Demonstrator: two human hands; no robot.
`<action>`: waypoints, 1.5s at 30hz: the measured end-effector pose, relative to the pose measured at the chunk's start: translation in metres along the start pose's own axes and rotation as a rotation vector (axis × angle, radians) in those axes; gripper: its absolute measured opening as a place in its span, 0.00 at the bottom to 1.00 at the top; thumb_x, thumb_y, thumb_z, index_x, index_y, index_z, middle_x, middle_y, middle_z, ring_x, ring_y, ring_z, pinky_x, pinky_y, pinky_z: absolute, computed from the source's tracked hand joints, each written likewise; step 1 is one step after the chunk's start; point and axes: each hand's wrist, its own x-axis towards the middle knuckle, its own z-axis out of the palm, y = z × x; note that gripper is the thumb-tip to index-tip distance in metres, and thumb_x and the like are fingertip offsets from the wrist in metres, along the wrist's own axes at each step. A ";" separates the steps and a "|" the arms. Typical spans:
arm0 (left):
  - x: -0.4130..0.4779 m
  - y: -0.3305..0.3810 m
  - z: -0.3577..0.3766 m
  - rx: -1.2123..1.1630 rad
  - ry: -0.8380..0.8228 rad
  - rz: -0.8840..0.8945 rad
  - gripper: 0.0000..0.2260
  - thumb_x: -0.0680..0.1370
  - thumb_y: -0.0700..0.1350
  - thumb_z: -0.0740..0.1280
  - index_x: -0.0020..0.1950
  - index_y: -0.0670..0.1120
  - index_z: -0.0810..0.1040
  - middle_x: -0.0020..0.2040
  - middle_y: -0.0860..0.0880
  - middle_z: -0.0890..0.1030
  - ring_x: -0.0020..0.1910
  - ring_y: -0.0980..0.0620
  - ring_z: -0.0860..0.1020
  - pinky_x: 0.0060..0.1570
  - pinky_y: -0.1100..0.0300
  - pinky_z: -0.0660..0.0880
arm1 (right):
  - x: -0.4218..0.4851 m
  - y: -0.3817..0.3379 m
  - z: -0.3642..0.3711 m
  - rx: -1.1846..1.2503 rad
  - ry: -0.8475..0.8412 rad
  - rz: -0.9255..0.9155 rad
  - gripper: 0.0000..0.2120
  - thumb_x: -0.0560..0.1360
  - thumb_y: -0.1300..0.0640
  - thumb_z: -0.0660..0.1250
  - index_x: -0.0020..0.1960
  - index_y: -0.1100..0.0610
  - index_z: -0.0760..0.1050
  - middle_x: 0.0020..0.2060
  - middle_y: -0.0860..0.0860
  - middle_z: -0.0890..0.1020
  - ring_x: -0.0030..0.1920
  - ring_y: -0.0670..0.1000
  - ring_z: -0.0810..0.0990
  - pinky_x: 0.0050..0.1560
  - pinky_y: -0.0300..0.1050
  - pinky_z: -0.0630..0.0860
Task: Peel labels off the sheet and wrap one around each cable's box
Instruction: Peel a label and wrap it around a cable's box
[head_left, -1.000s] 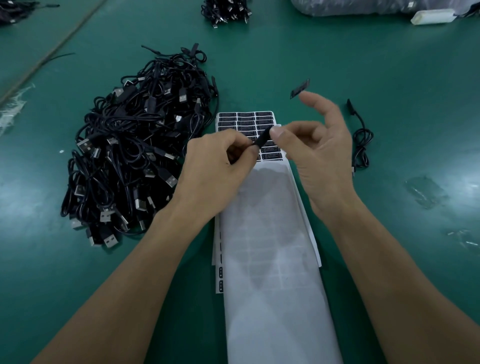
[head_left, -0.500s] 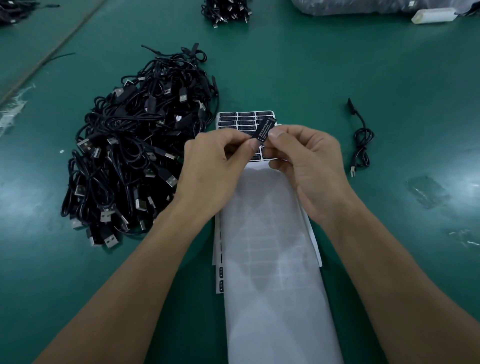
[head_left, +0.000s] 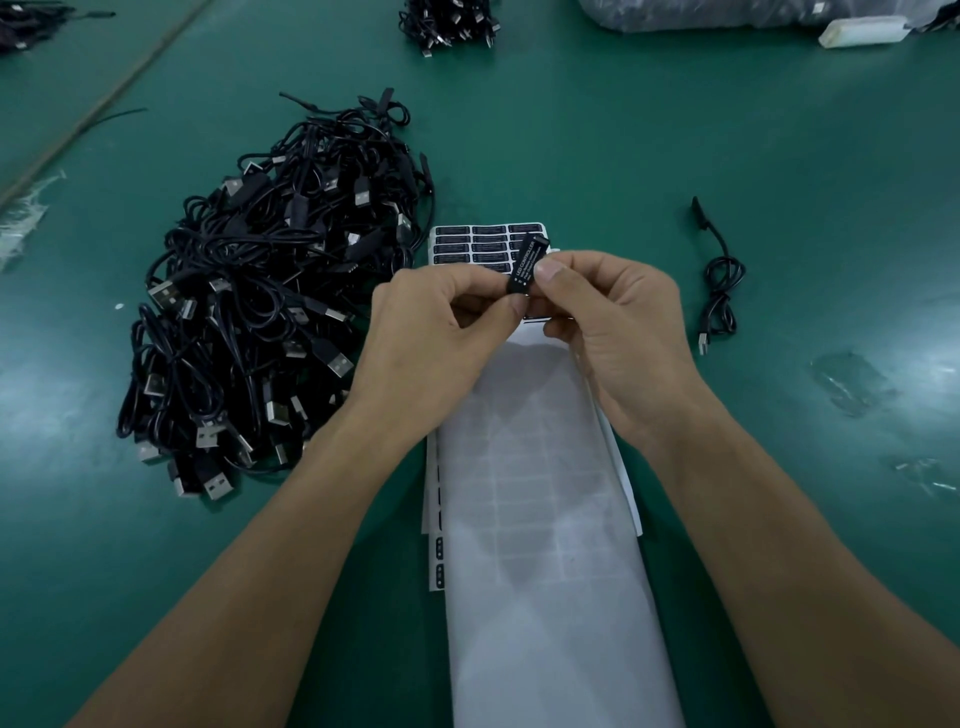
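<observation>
A small black cable box (head_left: 528, 261) with a label reading "LED CONTROLLER" on it is held above the label sheet (head_left: 540, 519). My left hand (head_left: 441, 338) grips the box's lower end between thumb and fingers. My right hand (head_left: 618, 332) pinches the label against the box with thumb and fingers. The sheet is a long white strip running toward me; a few rows of black labels (head_left: 480, 244) remain at its far end, partly hidden by my hands. The box's cable is hidden inside my left hand.
A big heap of black USB cables (head_left: 265, 312) lies left of the sheet on the green table (head_left: 675, 130). One coiled cable (head_left: 719, 291) lies alone at the right. More cables (head_left: 447, 23) and a plastic bag (head_left: 727, 13) sit at the far edge.
A second ago my right hand held a peeled label on a raised fingertip. It has since come down, put the label on the box, and now presses it there beside my left hand.
</observation>
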 end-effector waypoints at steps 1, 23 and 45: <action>0.000 0.000 0.000 -0.001 0.002 -0.001 0.13 0.77 0.44 0.73 0.40 0.63 0.82 0.36 0.61 0.84 0.35 0.63 0.80 0.39 0.66 0.78 | 0.000 0.000 0.000 -0.001 0.001 -0.001 0.08 0.78 0.64 0.69 0.42 0.56 0.82 0.37 0.52 0.84 0.42 0.51 0.81 0.38 0.37 0.74; -0.001 0.000 0.001 0.005 0.003 -0.059 0.05 0.77 0.43 0.74 0.48 0.52 0.87 0.39 0.58 0.86 0.39 0.60 0.84 0.43 0.66 0.79 | 0.001 0.003 -0.002 -0.089 0.006 -0.048 0.08 0.78 0.63 0.69 0.41 0.54 0.82 0.34 0.47 0.84 0.39 0.46 0.83 0.38 0.36 0.76; -0.002 -0.003 0.005 -0.079 0.076 -0.100 0.06 0.77 0.43 0.72 0.42 0.52 0.86 0.35 0.55 0.85 0.38 0.48 0.83 0.44 0.49 0.81 | -0.001 0.003 -0.002 -0.155 0.002 -0.101 0.07 0.77 0.63 0.70 0.42 0.56 0.82 0.33 0.48 0.84 0.36 0.44 0.82 0.38 0.36 0.76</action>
